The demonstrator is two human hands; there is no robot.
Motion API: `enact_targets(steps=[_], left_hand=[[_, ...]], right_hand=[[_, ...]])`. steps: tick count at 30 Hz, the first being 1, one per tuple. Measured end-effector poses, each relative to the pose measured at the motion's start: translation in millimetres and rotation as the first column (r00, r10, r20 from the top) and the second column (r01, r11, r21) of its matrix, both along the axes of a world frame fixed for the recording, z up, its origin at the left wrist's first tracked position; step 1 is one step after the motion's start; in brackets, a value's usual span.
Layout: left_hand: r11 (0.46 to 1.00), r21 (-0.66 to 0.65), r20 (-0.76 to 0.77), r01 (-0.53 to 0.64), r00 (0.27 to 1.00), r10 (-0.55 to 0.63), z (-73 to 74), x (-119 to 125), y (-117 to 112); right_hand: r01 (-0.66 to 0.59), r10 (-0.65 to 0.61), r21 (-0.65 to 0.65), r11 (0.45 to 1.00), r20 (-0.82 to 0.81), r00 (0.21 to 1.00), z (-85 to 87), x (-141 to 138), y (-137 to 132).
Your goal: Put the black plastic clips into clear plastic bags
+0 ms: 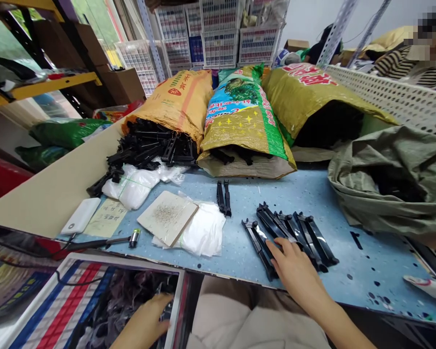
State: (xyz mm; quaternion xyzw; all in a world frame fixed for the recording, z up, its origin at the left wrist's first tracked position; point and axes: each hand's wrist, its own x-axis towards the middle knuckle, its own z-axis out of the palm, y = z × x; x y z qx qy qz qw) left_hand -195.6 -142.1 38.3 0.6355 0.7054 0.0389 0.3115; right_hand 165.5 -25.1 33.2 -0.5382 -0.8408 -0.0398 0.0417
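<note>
Black plastic parts [318, 237] lay in a slanting row on the blue table [247, 264], in front of the person. The right hand [296, 264] rested over the near parts, fingers apart and unclenched. The left hand [150, 315] was down in a crate [181, 295] below the table edge; whether it grasped anything could not be told. White plastic bags [207, 232] lay partly under a square tile [167, 218].

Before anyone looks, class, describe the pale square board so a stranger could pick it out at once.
On the blue tabletop, find the flat stack of white bags left of the person's right hand. The pale square board partly covers it, set apart from the bags by its stiff look and brown speckled middle.
</note>
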Motion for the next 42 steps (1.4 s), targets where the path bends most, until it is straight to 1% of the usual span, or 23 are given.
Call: enact_targets(steps=[1, 2, 3, 4, 5, 6, 7, 8, 10, 12, 13, 15, 16, 17, 19, 22, 24, 26, 28, 32, 36, 39, 42], left_hand=[[0.996, 0.083, 0.087, 0.036, 0.995, -0.043, -0.6, 13, 17], [0.983, 0.180, 0.142, 0.041, 0.988, -0.067, 0.0, 27, 36], [0.949, 0.315, 0.142, 0.004, 0.989, -0.051, 1.2, 41, 54], [0.892, 0.450, 0.106, -0.045, 0.994, -0.003, 2.4, 53, 73], [0.847, 0.525, 0.080, -0.080, 0.996, 0.044, 3.1, 63, 89], [0.828, 0.550, 0.081, -0.108, 0.994, 0.076, 3.3, 69, 104], [0.822, 0.554, 0.088, -0.131, 0.991, 0.099, 2.9, 73, 117], [0.832, 0.535, 0.107, -0.148, 0.988, 0.107, 2.2, 73, 127], [0.856, 0.486, 0.164, -0.176, 0.980, 0.109, 0.3, 66, 140], [0.872, 0.444, 0.227, -0.206, 0.967, 0.113, -1.4, 55, 147], [0.879, 0.422, 0.263, -0.223, 0.958, 0.117, -2.2, 50, 148], [0.889, 0.382, 0.330, -0.252, 0.936, 0.124, -4.0, 43, 148], [0.891, 0.368, 0.356, -0.266, 0.926, 0.129, -5.0, 42, 147], [0.890, 0.359, 0.376, -0.281, 0.916, 0.137, -6.0, 42, 145], [0.876, 0.359, 0.394, -0.322, 0.903, 0.171, -7.7, 46, 140], [0.835, 0.408, 0.380, -0.370, 0.900, 0.213, -7.6, 58, 134], [0.813, 0.452, 0.361, -0.366, 0.909, 0.209, -5.4, 65, 134], [0.812, 0.458, 0.358, -0.363, 0.911, 0.205, -2.3, 67, 139], [0.823, 0.425, 0.380, -0.377, 0.899, 0.215, 0.6, 63, 146], [0.843, 0.340, 0.473, -0.417, 0.851, 0.230, 1.5, 50, 154], [0.850, 0.281, 0.545, -0.445, 0.803, 0.240, -3.6, 49, 149], [0.843, 0.266, 0.565, -0.467, 0.784, 0.256, -8.3, 52, 144], [0.828, 0.247, 0.581, -0.502, 0.761, 0.288, -11.9, 54, 142]], right_hand=[[0.004, -0.004, -0.005, 1.000, 0.000, 1.000, -1.4, -1, -1], [0.018, -0.018, -0.021, 1.000, -0.012, 1.000, -3.0, -1, -2], [0.039, -0.041, -0.045, 0.998, -0.040, 0.998, -4.8, -1, -2], [0.064, -0.070, -0.074, 0.995, -0.086, 0.994, -7.0, 1, -2], [0.088, -0.104, -0.107, 0.990, -0.153, 0.983, -9.5, 3, -2], [0.110, -0.144, -0.149, 0.983, -0.239, 0.960, -12.0, 6, -2], [0.123, -0.189, -0.208, 0.970, -0.338, 0.922, -14.1, 10, -3], [0.123, -0.242, -0.284, 0.951, -0.437, 0.866, -15.5, 14, -3], [0.080, -0.376, -0.459, 0.885, -0.603, 0.704, -15.5, 20, -5], [-0.020, -0.525, -0.617, 0.787, -0.687, 0.502, -10.9, 17, -8], [-0.095, -0.588, -0.672, 0.735, -0.700, 0.405, -7.3, 12, -9], [-0.275, -0.678, -0.719, 0.638, -0.694, 0.242, 1.6, -5, -9], [-0.362, -0.707, -0.714, 0.600, -0.685, 0.179, 6.1, -16, -8], [-0.435, -0.729, -0.699, 0.568, -0.672, 0.128, 10.2, -28, -6], [-0.540, -0.764, -0.664, 0.517, -0.642, 0.058, 16.7, -52, 2], [-0.626, -0.808, -0.631, 0.458, -0.589, 0.002, 21.2, -83, 16], [-0.660, -0.825, -0.606, 0.444, -0.565, -0.037, 21.6, -96, 24], [-0.683, -0.833, -0.582, 0.442, -0.548, -0.072, 20.6, -102, 28], [-0.690, -0.840, -0.575, 0.440, -0.535, -0.090, 18.3, -103, 28], [-0.684, -0.863, -0.597, 0.419, -0.496, -0.095, 9.9, -94, 23], [-0.675, -0.884, -0.616, 0.406, -0.453, -0.118, 1.3, -91, 24], [-0.693, -0.893, -0.604, 0.394, -0.429, -0.133, 0.2, -94, 29], [-0.720, -0.896, -0.560, 0.409, -0.398, -0.199, 3.7, -102, 37]])
